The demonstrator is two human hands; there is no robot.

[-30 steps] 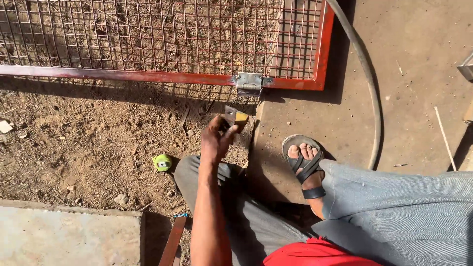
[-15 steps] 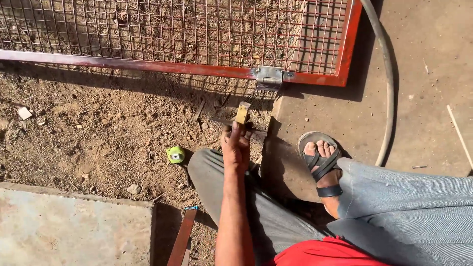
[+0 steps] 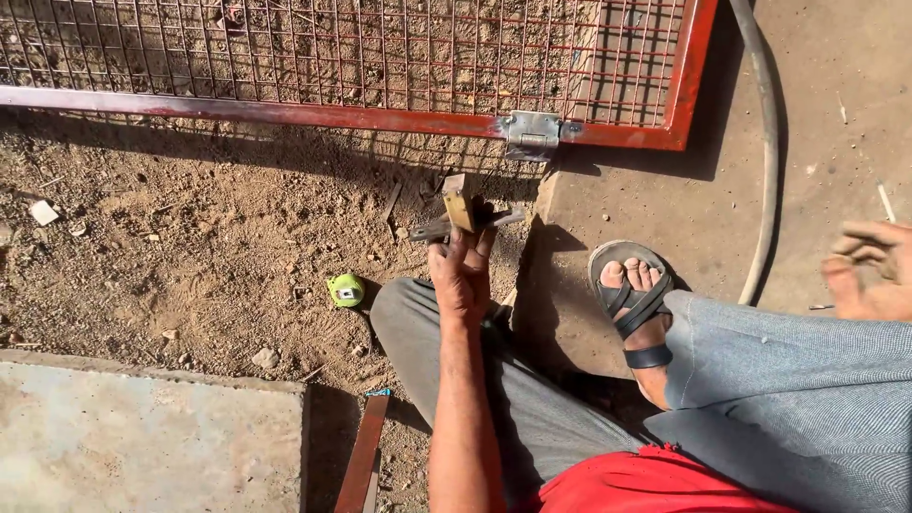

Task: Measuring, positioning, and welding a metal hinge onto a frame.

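Observation:
My left hand (image 3: pixel 463 275) reaches out over the dirt and grips a small brass-coloured metal piece (image 3: pixel 459 202) with grey metal parts sticking out at its sides. It is held upright just below the grey hinge plate (image 3: pixel 532 133) on the red steel frame (image 3: pixel 285 112) filled with wire mesh. My right hand (image 3: pixel 872 271) hovers at the right edge above my grey-trousered knee, blurred, fingers apart and holding nothing.
A green tape measure (image 3: pixel 347 290) lies in the dirt left of my leg. My sandalled foot (image 3: pixel 636 304) rests on the concrete slab. A grey hose (image 3: pixel 765 180) curves along the right. A concrete block (image 3: pixel 142 446) and a rusty red bar (image 3: pixel 364 456) lie at the lower left.
My left hand has lifted the metal piece forward, closer to the hinge plate. My right hand has come into view at the right edge.

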